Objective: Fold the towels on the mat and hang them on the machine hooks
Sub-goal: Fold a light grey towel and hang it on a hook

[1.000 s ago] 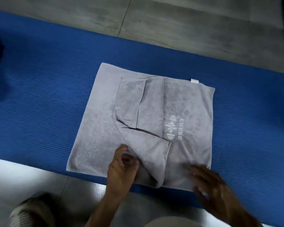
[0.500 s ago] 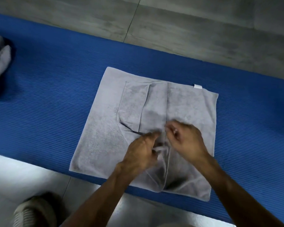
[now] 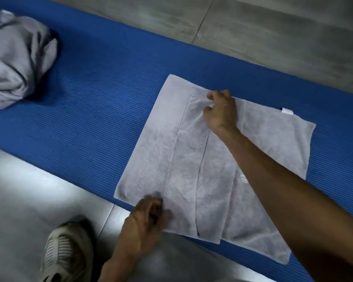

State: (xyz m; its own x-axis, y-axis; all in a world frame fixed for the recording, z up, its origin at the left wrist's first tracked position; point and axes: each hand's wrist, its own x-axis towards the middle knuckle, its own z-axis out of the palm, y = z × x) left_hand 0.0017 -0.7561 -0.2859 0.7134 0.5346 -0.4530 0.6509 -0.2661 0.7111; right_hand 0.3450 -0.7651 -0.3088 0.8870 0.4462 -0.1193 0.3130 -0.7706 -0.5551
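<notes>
**Grey towel held at both ends on the blue mat**

From the head view, a grey towel [image 3: 228, 174] lies flat across a blue ribbed mat [image 3: 102, 102], filling the centre and lower right of the frame. A narrower folded panel runs along its middle, from the far edge down to the near edge, with long creases either side of it. A small white tag [image 3: 287, 111] sticks out at the towel's far right edge.

The right hand [image 3: 221, 110] reaches in from the lower right, its forearm crossing over the towel, and its curled fingers pinch the top end of the folded panel in the upper middle of the frame. The left hand [image 3: 145, 220] sits at the bottom centre, fingers bent and gripping the towel's near edge where the panel ends; that hand is a bit blurred.

In the upper left, a second grey towel [image 3: 18, 60] sits crumpled in a heap on the mat, well apart from the flat one. A pale shoe [image 3: 67, 253] rests on the shiny floor [image 3: 29, 190] at the lower left. Grey floor slabs [image 3: 273, 33] run beyond the mat along the top.
</notes>
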